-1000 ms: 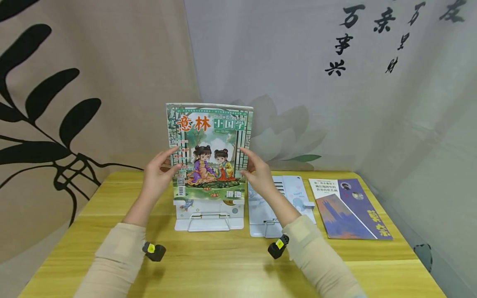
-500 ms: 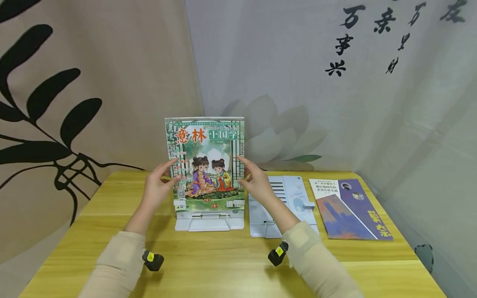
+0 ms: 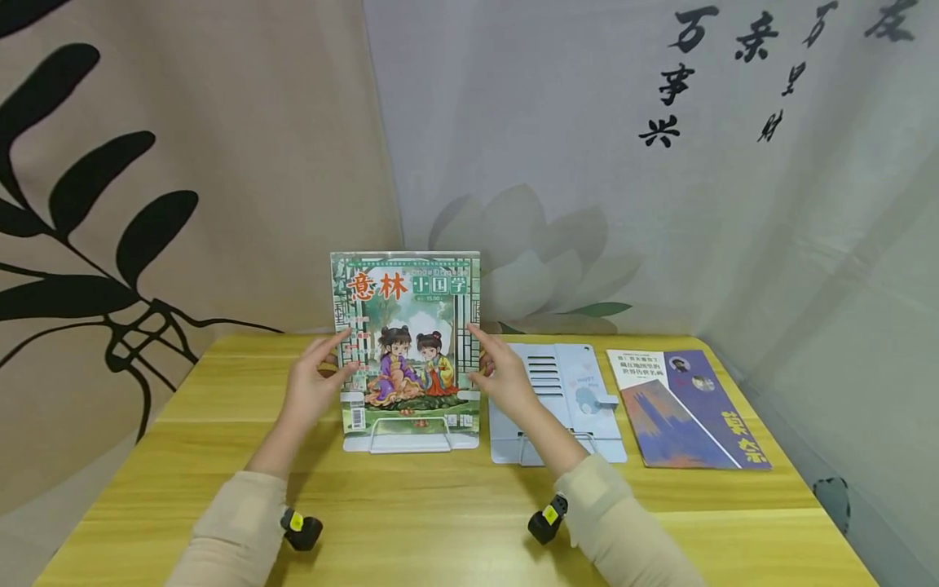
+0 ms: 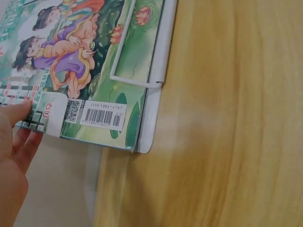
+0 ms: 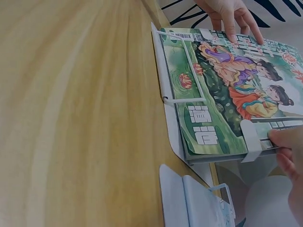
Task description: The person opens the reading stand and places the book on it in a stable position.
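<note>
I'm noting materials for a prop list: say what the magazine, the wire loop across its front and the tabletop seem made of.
Magazine: paper, probably smooth-coated, given its crisp colour print.
Wire loop: likely metal with a white coating; it is thin, evenly white, bent at the corner.
Tabletop: grain streaks and soft sheen suggest varnished wood, or wood-look laminate.

The table [image 3: 411,522] is viewed from the head, forward and downward and from farther off, while the magazine [image 3: 399,375], shared by all three views, is shown close up and turned sideways from either wrist, the left hand [image 5: 229,12] being caught across it by the right-wrist camera [image 3: 545,523].
</note>
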The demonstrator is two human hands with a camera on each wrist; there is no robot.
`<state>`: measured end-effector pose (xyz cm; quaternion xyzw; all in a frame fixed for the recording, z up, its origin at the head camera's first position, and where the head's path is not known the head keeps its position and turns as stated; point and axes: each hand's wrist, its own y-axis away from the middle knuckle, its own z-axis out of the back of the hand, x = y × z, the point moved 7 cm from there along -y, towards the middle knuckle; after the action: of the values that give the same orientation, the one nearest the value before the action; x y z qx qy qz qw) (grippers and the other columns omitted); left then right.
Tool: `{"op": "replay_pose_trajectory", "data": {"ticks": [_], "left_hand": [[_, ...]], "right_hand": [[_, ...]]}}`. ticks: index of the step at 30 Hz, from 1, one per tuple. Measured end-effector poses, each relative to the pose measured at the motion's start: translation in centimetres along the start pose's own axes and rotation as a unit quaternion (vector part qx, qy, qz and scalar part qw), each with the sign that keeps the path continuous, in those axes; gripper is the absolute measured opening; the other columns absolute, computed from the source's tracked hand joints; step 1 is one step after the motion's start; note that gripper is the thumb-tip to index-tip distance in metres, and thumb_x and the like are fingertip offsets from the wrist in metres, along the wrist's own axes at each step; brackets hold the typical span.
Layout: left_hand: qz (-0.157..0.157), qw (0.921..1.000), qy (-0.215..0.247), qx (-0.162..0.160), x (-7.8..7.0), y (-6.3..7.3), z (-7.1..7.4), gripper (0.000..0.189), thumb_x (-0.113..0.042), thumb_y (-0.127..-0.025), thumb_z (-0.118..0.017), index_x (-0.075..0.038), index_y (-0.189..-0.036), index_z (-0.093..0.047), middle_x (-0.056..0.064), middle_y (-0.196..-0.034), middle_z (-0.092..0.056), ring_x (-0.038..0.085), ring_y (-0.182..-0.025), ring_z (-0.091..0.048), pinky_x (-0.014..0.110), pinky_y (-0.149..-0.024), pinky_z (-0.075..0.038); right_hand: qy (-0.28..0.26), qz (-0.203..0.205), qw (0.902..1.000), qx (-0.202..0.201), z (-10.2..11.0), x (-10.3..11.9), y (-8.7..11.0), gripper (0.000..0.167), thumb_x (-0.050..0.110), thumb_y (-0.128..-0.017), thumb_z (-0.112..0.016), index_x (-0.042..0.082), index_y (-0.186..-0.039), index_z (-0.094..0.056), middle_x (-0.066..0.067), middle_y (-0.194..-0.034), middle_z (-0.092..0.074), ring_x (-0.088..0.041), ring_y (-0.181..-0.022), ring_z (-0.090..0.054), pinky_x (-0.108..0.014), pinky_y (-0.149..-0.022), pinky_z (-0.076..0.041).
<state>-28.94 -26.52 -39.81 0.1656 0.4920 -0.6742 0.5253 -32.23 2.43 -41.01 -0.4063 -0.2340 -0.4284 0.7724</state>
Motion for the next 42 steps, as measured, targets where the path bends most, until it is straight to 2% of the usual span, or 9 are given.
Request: {"op": "replay_pose_trajectory", "data": {"ticks": [7, 11, 15, 18, 24, 28, 34, 40, 42], "left_hand": [[0.002, 1.0, -0.005, -0.002, 0.4, 0.4, -0.3, 0.06, 0.002, -0.083, -0.071, -0.012, -0.138, -0.053, 0.013, -0.118, -0.057, 0.027, -0.085, -0.056, 0.017, -0.063, -0.051], [0.003, 0.9999, -0.01, 0.004, 0.4, 0.4, -0.4, 0.061, 0.002, -0.084, -0.07, -0.013, -0.139, -0.051, 0.015, -0.112, -0.057, 0.029, -0.084, -0.056, 0.018, -0.06, -0.051], [-0.001, 0.9996, -0.026, 0.013, -0.3, 0.2, -0.3, 0.062, 0.004, -0.083, -0.07, -0.013, -0.14, -0.051, 0.016, -0.107, -0.056, 0.031, -0.083, -0.057, 0.019, -0.058, -0.051], [0.001, 0.9991, -0.04, 0.014, -0.7, 0.0, -0.2, 0.063, 0.003, -0.083, -0.071, -0.011, -0.14, -0.05, 0.017, -0.11, -0.052, 0.03, -0.087, -0.056, 0.02, -0.064, -0.052], [-0.004, 0.9988, -0.04, -0.027, -2.4, -0.4, 1.0, 0.06, 0.004, -0.082, -0.071, -0.004, -0.138, -0.05, 0.019, -0.124, -0.045, 0.034, -0.1, -0.052, 0.049, -0.084, -0.049], [-0.016, 0.9976, -0.034, -0.058, -4.1, -0.5, 1.2, 0.057, 0.004, -0.08, -0.073, -0.001, -0.134, -0.054, 0.018, -0.122, -0.048, 0.034, -0.103, -0.052, 0.049, -0.087, -0.048], [-0.044, 0.997, -0.001, -0.063, -7.2, 0.4, -0.6, 0.054, 0.003, -0.079, -0.075, -0.001, -0.129, -0.058, 0.016, -0.119, -0.055, 0.029, -0.099, -0.054, 0.045, -0.08, -0.048], [-0.069, 0.9947, 0.058, -0.048, -9.3, 1.9, -3.8, 0.052, 0.007, -0.077, -0.075, -0.001, -0.126, -0.06, 0.017, -0.104, -0.061, 0.031, -0.087, -0.057, 0.026, -0.07, -0.05], [-0.081, 0.993, 0.076, -0.039, -9.9, 2.5, -5.1, 0.051, 0.008, -0.076, -0.075, -0.001, -0.125, -0.061, 0.016, -0.098, -0.062, 0.033, -0.082, -0.058, 0.025, -0.069, -0.051]], "right_hand": [[-0.026, 0.006, 0.9996, -0.012, -0.2, -0.2, 0.5, 0.089, -0.008, -0.074, -0.078, 0.024, -0.147, -0.04, -0.007, -0.118, -0.049, -0.02, -0.076, -0.053, -0.024, -0.061, -0.048], [-0.008, 0.011, 0.9998, -0.017, -0.2, -0.1, 0.7, 0.087, -0.005, -0.074, -0.078, 0.023, -0.147, -0.041, -0.005, -0.113, -0.05, -0.025, -0.08, -0.056, -0.024, -0.061, -0.048], [0.007, 0.015, 0.9998, -0.014, 0.1, 0.2, 0.7, 0.084, -0.003, -0.076, -0.078, 0.022, -0.147, -0.041, -0.005, -0.112, -0.051, -0.03, -0.083, -0.057, -0.032, -0.066, -0.05], [0.012, 0.014, 0.9998, -0.001, 0.5, 0.5, 0.7, 0.083, -0.002, -0.077, -0.078, 0.019, -0.147, -0.04, -0.008, -0.112, -0.053, -0.033, -0.086, -0.057, -0.042, -0.071, -0.052], [0.01, 0.018, 0.9998, 0.004, 2.5, 1.0, 1.2, 0.076, -0.002, -0.079, -0.076, 0.012, -0.145, -0.042, -0.013, -0.114, -0.055, -0.034, -0.086, -0.058, -0.046, -0.075, -0.052], [0.02, 0.01, 0.9996, -0.014, 4.5, 1.0, 2.0, 0.071, 0.001, -0.08, -0.076, 0.012, -0.143, -0.046, -0.009, -0.113, -0.056, -0.027, -0.085, -0.058, -0.041, -0.073, -0.052], [0.01, -0.008, 0.9991, -0.042, 7.6, 0.3, 3.7, 0.062, 0.003, -0.08, -0.077, 0.012, -0.137, -0.053, -0.008, -0.11, -0.059, -0.02, -0.086, -0.058, -0.038, -0.073, -0.052], [-0.001, -0.02, 0.9979, -0.062, 10.1, -0.9, 5.7, 0.055, 0.005, -0.079, -0.078, 0.01, -0.131, -0.058, -0.007, -0.106, -0.061, -0.024, -0.088, -0.06, -0.041, -0.073, -0.051], [0.003, -0.025, 0.9974, -0.068, 10.8, -1.2, 6.6, 0.053, 0.006, -0.08, -0.078, 0.01, -0.129, -0.059, -0.006, -0.105, -0.061, -0.024, -0.088, -0.06, -0.039, -0.073, -0.051]]}}
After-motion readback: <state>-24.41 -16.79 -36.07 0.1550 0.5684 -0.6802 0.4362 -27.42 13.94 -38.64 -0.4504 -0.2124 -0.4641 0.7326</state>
